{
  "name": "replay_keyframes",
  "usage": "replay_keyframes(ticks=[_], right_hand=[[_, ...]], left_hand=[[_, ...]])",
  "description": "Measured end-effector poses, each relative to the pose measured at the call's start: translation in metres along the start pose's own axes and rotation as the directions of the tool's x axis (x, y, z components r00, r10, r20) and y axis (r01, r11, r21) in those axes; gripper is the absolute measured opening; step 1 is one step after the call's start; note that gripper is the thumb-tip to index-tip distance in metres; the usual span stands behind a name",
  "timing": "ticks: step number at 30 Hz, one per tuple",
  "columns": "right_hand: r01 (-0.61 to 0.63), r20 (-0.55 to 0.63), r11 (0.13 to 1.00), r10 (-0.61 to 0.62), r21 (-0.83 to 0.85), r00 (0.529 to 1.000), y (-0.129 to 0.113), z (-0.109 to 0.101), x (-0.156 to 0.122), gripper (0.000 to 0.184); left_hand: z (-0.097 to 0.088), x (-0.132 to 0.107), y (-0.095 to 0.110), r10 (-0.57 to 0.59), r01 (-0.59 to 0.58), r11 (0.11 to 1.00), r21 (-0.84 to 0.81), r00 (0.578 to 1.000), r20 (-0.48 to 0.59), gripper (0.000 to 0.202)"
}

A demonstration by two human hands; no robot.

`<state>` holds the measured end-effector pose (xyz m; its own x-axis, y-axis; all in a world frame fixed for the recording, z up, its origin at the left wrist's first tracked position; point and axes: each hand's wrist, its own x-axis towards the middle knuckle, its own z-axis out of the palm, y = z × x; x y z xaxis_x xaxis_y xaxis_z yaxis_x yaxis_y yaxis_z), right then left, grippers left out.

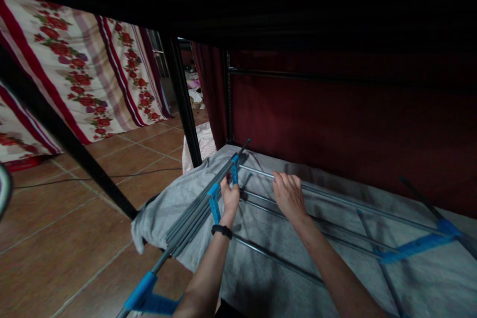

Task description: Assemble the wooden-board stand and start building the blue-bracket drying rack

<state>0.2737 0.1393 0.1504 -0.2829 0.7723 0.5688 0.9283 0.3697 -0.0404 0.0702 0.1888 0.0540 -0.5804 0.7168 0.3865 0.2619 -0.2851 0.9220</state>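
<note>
A clothes drying rack with grey metal tubes and blue plastic joints lies across a grey blanket (276,263). My left hand (230,198), with a black band on the wrist, is closed at a blue joint (235,166), its thumb against the lower end; part of its grip is hidden. Beside it, a second blue joint (213,196) sits on a bundle of parallel tubes (194,218). My right hand (288,194) is wrapped over a long metal tube (335,199), which runs right to another blue joint (421,247).
Black frame posts (182,104) stand to the left, and a dark bed-like underside (238,5) hangs low overhead. A dark red cloth (335,124) covers the back. Beyond the tiled floor (93,223) hangs a flowered curtain (85,69); a thin cable (122,176) crosses the tiles.
</note>
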Motion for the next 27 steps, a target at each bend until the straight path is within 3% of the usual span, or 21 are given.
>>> replay_keyframes(ticks=[3,6,15,27], right_hand=[[0.0,0.057,1.0,0.002,-0.03,0.998,0.005,0.001,0.002,0.034],[-0.018,0.107,0.998,0.024,-0.053,0.994,0.007,0.004,0.003,0.032],[0.002,0.128,0.998,0.007,-0.068,0.992,0.008,0.003,0.004,0.028],[0.065,0.148,0.995,-0.053,-0.079,0.988,0.015,0.005,0.007,0.029]], left_hand=[[0.007,0.015,0.027,0.009,-0.005,0.996,-0.084,0.999,0.047,0.039],[0.015,0.026,0.04,0.03,-0.022,0.996,-0.088,0.995,0.097,0.022],[0.03,0.026,0.023,0.055,-0.053,0.997,-0.057,0.998,0.032,0.026],[0.036,0.021,0.025,0.08,-0.08,0.996,-0.033,0.997,0.019,0.028]])
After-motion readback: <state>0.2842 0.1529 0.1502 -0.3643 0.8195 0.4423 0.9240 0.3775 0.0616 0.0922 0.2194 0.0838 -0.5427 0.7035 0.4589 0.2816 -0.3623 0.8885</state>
